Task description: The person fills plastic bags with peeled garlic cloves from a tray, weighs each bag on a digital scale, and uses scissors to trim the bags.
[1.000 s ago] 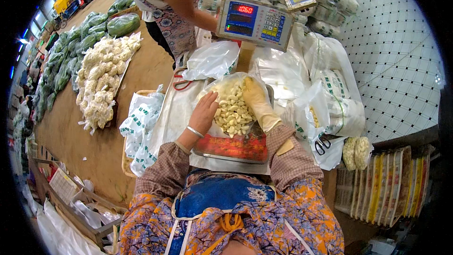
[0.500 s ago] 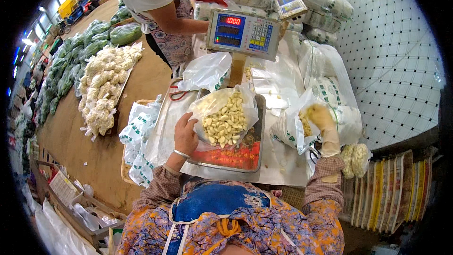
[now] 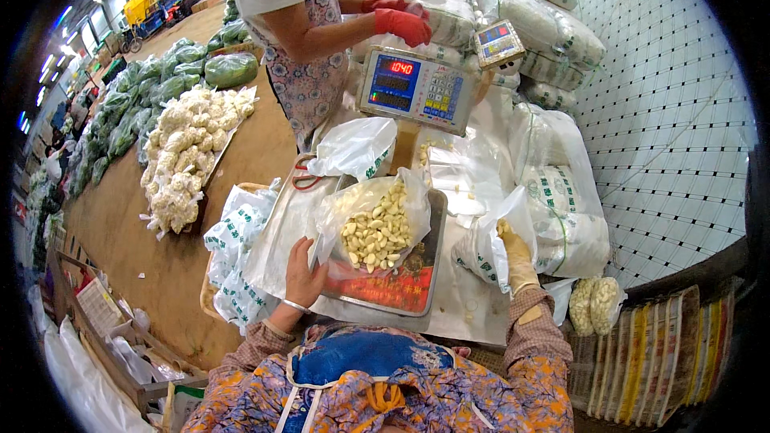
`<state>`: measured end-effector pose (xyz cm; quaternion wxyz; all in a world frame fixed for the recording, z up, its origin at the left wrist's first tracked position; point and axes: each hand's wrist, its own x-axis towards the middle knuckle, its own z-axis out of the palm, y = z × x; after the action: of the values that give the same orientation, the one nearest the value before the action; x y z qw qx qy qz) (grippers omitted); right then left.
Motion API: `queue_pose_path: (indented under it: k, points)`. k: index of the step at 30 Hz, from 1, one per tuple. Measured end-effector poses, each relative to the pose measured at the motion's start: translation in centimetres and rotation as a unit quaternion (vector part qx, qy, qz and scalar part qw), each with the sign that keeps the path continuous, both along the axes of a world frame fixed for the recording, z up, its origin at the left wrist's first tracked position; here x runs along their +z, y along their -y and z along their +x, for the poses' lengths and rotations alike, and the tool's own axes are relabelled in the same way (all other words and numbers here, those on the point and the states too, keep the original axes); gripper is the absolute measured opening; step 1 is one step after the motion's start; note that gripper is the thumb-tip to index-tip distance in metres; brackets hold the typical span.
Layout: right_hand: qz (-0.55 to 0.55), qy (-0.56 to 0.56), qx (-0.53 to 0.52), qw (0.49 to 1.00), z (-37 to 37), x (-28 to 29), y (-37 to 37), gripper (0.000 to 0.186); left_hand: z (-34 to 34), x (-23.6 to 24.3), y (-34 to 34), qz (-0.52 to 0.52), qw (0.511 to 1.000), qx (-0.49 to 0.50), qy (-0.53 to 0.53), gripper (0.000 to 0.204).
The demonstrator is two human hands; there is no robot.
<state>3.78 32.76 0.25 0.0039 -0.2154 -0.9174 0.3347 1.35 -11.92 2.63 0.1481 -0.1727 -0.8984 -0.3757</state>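
Peeled garlic cloves (image 3: 374,234) fill a clear plastic bag (image 3: 330,216) that lies with its mouth toward me on the scale's platform (image 3: 415,302). My left hand (image 3: 305,276) is beside the bag's left edge, thumb and fingers apart, with nothing in it. On my right, my gloved right hand (image 3: 518,252) reaches into the mouth of a white printed bag (image 3: 480,258). The bag's side hides most of its fingers, and yellowish cloves or fingertips show at the opening. Above the platform stands the scale's display (image 3: 417,90), lit with red digits.
Across the table a co-worker in red gloves (image 3: 405,26) stands beside stacked white sacks (image 3: 513,12). Red-handled scissors (image 3: 303,178) and a folded white bag (image 3: 353,148) lie left of the scale post. Stacked crates (image 3: 642,353) stand at lower right.
My left hand has drawn back from the garlic bag's edge. My right hand has moved left and down into the white bag. The co-worker's red-gloved hands have shifted right, and the display digits differ.
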Motion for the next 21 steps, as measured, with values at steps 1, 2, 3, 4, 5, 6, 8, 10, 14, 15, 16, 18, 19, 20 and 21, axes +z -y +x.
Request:
queue_pose_path:
  k: [1, 2, 3, 4, 5, 6, 8, 10, 14, 15, 16, 18, 19, 20, 21]
  points:
    - [0.067, -0.077, 0.044, 0.994, 0.3, -1.5, -0.3, 0.039, 0.3, -0.4, 0.2, 0.002, 1.000, 0.002, 0.007, 0.052]
    - [0.133, -0.153, 0.090, 0.975, 0.5, -1.9, 0.0, 0.039, 0.7, -0.6, 0.4, 0.005, 1.000, 0.002, 0.014, 0.052]
    - [0.139, -0.159, 0.088, 0.973, 0.6, -2.1, -0.1, 0.039, 1.0, -0.8, 0.4, 0.009, 1.000, 0.001, 0.021, 0.053]
    - [0.146, -0.165, 0.085, 0.972, 0.6, -2.2, -0.2, 0.038, 1.2, -1.0, 0.4, 0.013, 1.000, -0.001, 0.027, 0.053]
    - [0.095, -0.101, 0.034, 0.990, 0.5, -1.5, -0.2, 0.037, 1.2, -1.4, 0.2, 0.026, 0.999, -0.004, 0.034, 0.054]
    - [0.037, -0.034, -0.013, 0.999, 0.3, -0.6, 0.5, 0.036, 1.5, -1.6, 0.2, 0.033, 0.999, -0.003, 0.043, 0.055]
    - [0.096, 0.051, 0.045, 0.993, -0.2, 3.6, 1.2, 0.034, 1.8, -1.4, -0.3, 0.073, 0.990, 0.015, 0.123, 0.061]
    - [0.080, 0.061, 0.030, 0.995, 0.2, 9.9, 4.0, 0.033, 1.5, -2.2, -0.6, 0.128, 0.970, 0.046, 0.200, 0.057]
    - [0.009, -0.218, 0.032, 0.975, -0.6, 14.2, 11.0, 0.038, 0.0, -2.3, -1.4, 0.075, 0.975, 0.076, 0.195, 0.036]
    - [0.070, -0.234, 0.052, 0.968, -1.4, 12.6, 12.5, 0.038, -0.2, -3.1, -1.3, 0.107, 0.973, 0.063, 0.195, 0.032]
    - [0.132, -0.250, 0.074, 0.956, -2.6, 10.3, 14.2, 0.039, -0.5, -4.4, -1.1, 0.140, 0.969, 0.051, 0.195, 0.027]
    - [0.157, -0.273, 0.084, 0.945, -4.8, 5.8, 16.0, 0.042, -0.5, -3.0, -1.6, 0.156, 0.963, 0.034, 0.216, 0.017]
    - [0.135, -0.276, 0.087, 0.948, -6.0, 3.8, 16.4, 0.044, -0.2, -2.3, -1.3, 0.213, 0.952, 0.027, 0.220, 0.016]
    - [0.051, -0.254, 0.081, 0.962, -7.2, 1.9, 16.0, 0.044, -0.1, -1.8, -1.0, 0.269, 0.937, 0.019, 0.221, 0.016]
    - [-0.031, -0.231, 0.075, 0.970, -7.8, 1.6, 16.0, 0.045, -0.1, -0.8, -1.0, 0.326, 0.919, 0.011, 0.223, 0.016]
